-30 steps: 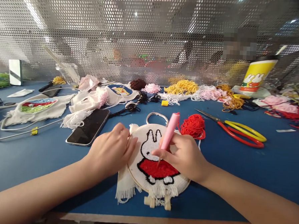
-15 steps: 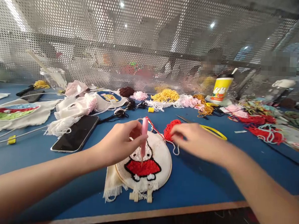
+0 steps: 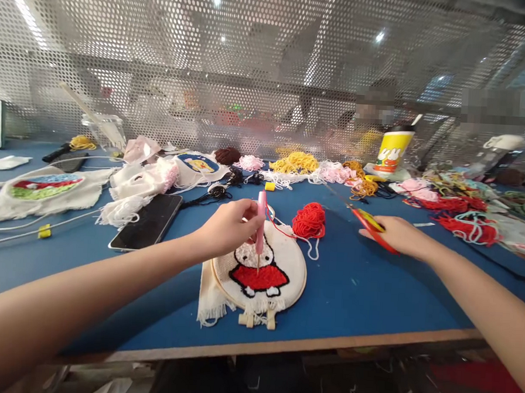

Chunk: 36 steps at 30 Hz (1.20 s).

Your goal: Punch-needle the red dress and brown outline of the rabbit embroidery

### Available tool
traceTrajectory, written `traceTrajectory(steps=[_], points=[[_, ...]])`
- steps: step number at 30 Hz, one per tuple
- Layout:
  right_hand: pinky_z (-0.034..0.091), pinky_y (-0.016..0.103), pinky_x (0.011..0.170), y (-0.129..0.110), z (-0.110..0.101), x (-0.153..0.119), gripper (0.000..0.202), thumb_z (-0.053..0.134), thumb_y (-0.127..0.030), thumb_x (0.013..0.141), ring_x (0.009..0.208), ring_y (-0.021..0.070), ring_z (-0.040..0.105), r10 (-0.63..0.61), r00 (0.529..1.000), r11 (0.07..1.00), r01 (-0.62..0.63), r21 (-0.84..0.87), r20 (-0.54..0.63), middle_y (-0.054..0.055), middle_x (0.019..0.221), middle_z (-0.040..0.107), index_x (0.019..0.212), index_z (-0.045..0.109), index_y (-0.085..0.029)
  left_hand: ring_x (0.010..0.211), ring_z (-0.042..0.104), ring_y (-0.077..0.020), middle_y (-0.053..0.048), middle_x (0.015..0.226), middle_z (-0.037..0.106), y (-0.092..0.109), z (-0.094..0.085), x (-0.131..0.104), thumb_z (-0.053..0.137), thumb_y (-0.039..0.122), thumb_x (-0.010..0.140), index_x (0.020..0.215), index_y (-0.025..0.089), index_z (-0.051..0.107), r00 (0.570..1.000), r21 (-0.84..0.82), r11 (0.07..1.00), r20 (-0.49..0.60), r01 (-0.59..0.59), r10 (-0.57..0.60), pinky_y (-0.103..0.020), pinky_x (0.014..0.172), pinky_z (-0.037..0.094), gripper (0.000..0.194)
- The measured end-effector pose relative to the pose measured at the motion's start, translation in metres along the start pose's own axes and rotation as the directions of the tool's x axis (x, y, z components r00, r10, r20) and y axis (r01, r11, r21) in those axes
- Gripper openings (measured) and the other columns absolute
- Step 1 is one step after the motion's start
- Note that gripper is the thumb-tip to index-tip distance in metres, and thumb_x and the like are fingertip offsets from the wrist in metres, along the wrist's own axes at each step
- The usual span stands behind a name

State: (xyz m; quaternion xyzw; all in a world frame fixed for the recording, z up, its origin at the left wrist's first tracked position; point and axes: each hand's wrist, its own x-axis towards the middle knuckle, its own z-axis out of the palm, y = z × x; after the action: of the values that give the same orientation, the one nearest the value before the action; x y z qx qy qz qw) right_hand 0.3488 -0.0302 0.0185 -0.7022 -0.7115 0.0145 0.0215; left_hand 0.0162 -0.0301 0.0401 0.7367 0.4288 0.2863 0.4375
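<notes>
My left hand (image 3: 237, 227) is closed round a pink punch needle (image 3: 261, 223), held upright with its tip on the red dress of a white rabbit figure. That figure is worked on cream cloth in a round hoop (image 3: 293, 274) near the table's front edge. Red yarn runs from the tool's top towards a red yarn ball (image 3: 309, 220) just right of the hoop. Farther right, my right hand (image 3: 395, 235) grips scissors (image 3: 377, 228) with red and yellow handles, their blades pointing away to the left.
On the blue table (image 3: 340, 300), a black phone (image 3: 149, 223) lies left of the hoop. Beyond are a second embroidery (image 3: 47, 186), yellow yarn (image 3: 295, 162) and a yellow cup (image 3: 393, 150). More red yarn (image 3: 476, 227) is at the right. A perforated metal screen (image 3: 269, 73) stands behind.
My right hand has moved right, away from the red yarn ball, and taken hold of the scissors. My left hand still holds the pink tool at the hoop. The view has shifted slightly.
</notes>
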Motion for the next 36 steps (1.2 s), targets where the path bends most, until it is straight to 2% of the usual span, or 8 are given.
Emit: traceTrajectory(steps=[2, 4, 6, 10, 16, 23, 28, 36], points=[[0.044, 0.028, 0.052, -0.012, -0.005, -0.021, 0.029, 0.045, -0.042, 0.075, 0.056, 0.0173, 0.054, -0.02, 0.999, 1.0, 0.02, 0.017, 0.05, 0.004, 0.061, 0.056, 0.064, 0.049, -0.015, 0.057, 0.059, -0.0125, -0.001, 0.064, 0.058, -0.001, 0.001, 0.001, 0.042, 0.024, 0.077, 0.072, 0.016, 0.048, 1.0, -0.01, 1.0, -0.017, 0.02, -0.02, -0.027, 0.054, 0.05, 0.011], [0.045, 0.029, 0.061, -0.026, -0.007, -0.041, 0.022, 0.043, -0.039, 0.075, 0.069, 0.0198, 0.056, -0.098, 0.992, 0.992, 0.092, 0.081, 0.08, 0.006, 0.076, 0.058, 0.076, 0.048, -0.018, 0.056, 0.059, -0.0124, -0.001, 0.062, 0.058, -0.001, 0.001, 0.0, 0.042, 0.024, 0.078, 0.07, 0.016, 0.047, 0.999, -0.028, 0.999, -0.018, 0.035, -0.036, -0.028, 0.053, 0.05, 0.012], [0.044, 0.031, 0.069, -0.039, -0.006, -0.058, 0.024, 0.048, -0.038, 0.07, 0.081, 0.0223, 0.054, -0.142, 0.984, 0.985, 0.129, 0.118, 0.11, 0.007, 0.09, 0.055, 0.083, 0.047, -0.019, 0.054, 0.059, -0.0121, 0.0, 0.06, 0.057, 0.001, 0.001, 0.0, 0.041, 0.023, 0.078, 0.069, 0.016, 0.047, 0.999, -0.051, 0.998, -0.01, 0.045, -0.046, -0.028, 0.053, 0.05, 0.012], [0.044, 0.033, 0.073, -0.064, 0.001, -0.072, 0.035, 0.056, -0.046, 0.061, 0.087, 0.0232, 0.051, -0.189, 0.958, 0.977, 0.163, 0.135, 0.216, 0.005, 0.095, 0.05, 0.084, 0.05, -0.02, 0.052, 0.059, -0.011, 0.001, 0.059, 0.056, 0.005, 0.001, 0.0, 0.039, 0.019, 0.08, 0.071, 0.016, 0.046, 0.998, -0.11, 0.992, 0.008, 0.062, -0.062, -0.029, 0.056, 0.051, 0.011], [0.042, 0.034, 0.081, -0.085, 0.001, -0.069, 0.046, 0.057, -0.049, 0.058, 0.095, 0.0227, 0.048, -0.26, 0.927, 0.962, 0.225, 0.151, 0.27, 0.005, 0.102, 0.047, 0.093, 0.051, -0.02, 0.047, 0.058, -0.009, 0.002, 0.057, 0.053, 0.008, 0.002, -0.001, 0.037, 0.014, 0.081, 0.07, 0.015, 0.044, 0.996, -0.211, 0.973, 0.04, 0.09, -0.084, -0.029, 0.056, 0.051, 0.013], [0.04, 0.036, 0.085, -0.088, -0.002, -0.063, 0.051, 0.059, -0.051, 0.054, 0.1, 0.0255, 0.047, -0.36, 0.909, 0.933, 0.345, 0.105, 0.211, 0.007, 0.106, 0.048, 0.093, 0.054, -0.018, 0.045, 0.057, -0.0086, 0.003, 0.055, 0.053, 0.008, -0.002, -0.004, 0.035, 0.013, 0.082, 0.068, 0.016, 0.042, 0.99, -0.297, 0.946, 0.084, 0.133, -0.112, -0.029, 0.058, 0.05, 0.017], [0.045, 0.035, 0.076, -0.081, -0.005, -0.056, 0.045, 0.058, -0.052, 0.054, 0.093, 0.0258, 0.05, -0.401, 0.9, 0.916, 0.4, 0.04, 0.17, 0.008, 0.097, 0.05, 0.083, 0.056, -0.017, 0.049, 0.059, -0.0096, 0.002, 0.057, 0.055, 0.002, -0.005, -0.002, 0.036, 0.015, 0.082, 0.068, 0.015, 0.043, 0.984, -0.329, 0.93, 0.12, 0.162, -0.129, -0.03, 0.059, 0.049, 0.016], [0.041, 0.036, 0.081, -0.08, -0.004, -0.048, 0.032, 0.051, -0.039, 0.064, 0.098, 0.0251, 0.047, -0.482, 0.855, 0.872, 0.49, 0.008, 0.19, 0.011, 0.102, 0.048, 0.086, 0.055, -0.016, 0.051, 0.059, -0.0096, 0.001, 0.06, 0.056, -0.001, -0.008, -0.001, 0.036, 0.016, 0.083, 0.069, 0.015, 0.044, 0.981, -0.347, 0.921, 0.144, 0.176, -0.133, -0.03, 0.061, 0.048, 0.016]])
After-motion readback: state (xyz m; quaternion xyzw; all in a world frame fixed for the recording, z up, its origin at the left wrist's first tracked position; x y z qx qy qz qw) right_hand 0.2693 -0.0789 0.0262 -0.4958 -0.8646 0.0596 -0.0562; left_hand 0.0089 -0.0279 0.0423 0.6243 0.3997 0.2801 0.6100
